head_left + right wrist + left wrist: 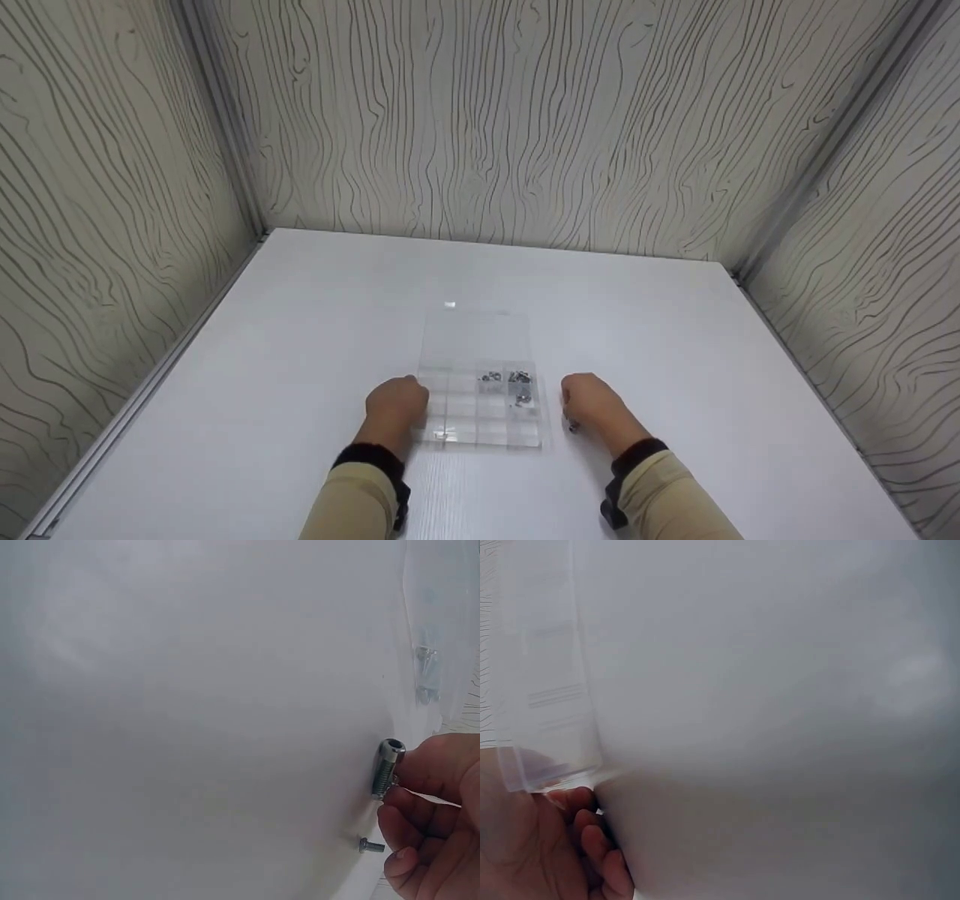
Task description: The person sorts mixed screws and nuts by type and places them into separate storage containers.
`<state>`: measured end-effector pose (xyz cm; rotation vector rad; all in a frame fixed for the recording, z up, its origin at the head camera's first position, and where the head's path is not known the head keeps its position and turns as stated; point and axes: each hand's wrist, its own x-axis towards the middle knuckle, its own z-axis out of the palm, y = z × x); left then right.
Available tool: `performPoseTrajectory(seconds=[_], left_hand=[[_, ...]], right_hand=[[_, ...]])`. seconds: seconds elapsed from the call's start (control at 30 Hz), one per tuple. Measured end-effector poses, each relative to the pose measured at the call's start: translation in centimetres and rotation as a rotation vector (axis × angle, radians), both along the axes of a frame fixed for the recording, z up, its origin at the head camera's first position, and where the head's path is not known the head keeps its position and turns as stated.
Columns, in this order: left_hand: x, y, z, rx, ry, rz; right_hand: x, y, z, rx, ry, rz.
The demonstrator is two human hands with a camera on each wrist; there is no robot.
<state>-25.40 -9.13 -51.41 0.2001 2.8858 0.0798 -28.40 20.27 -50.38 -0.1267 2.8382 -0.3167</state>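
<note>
A clear plastic compartment box (461, 431) lies on the white table with its transparent lid (476, 334) folded back. My left hand (397, 403) holds the box's left side; in the left wrist view, its thumb and curled fingers meet at a corner of the clear plastic. Right of the box, my right hand (592, 405) pinches a socket-head bolt (387, 769) between thumb and forefinger. A smaller shiny piece beside the bolt is partly hidden by the fingertips. Under the curled fingers, a small screw (371, 846) shows on the table.
Small metal fasteners (519, 376) fill a back right compartment, with more in the ones beside and in front of it. White tabletop (675, 337) surrounds the box. Wood-grain panels (480, 127) stand behind and on both sides.
</note>
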Motion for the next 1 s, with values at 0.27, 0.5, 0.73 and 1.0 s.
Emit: performPoseTrajectory(seconds=[0.27, 0.5, 0.73, 1.0], left_hand=[[0.1, 0.1, 0.2, 0.030, 0.007, 0.041], [0.2, 0.0, 0.5, 0.047, 0.011, 0.041], [0.5, 0.0, 0.6, 0.032, 0.020, 0.022], [0.4, -0.1, 0.6, 0.049, 0.020, 0.034]], right_hand=[[-0.2, -0.4, 0.5, -0.034, 0.015, 0.019], [-0.3, -2.0, 2.2, -0.109, 0.086, 0.054], [0.1, -3.6, 2.6, -0.181, 0.151, 0.128], [0.1, -3.9, 2.6, -0.217, 0.179, 0.137]])
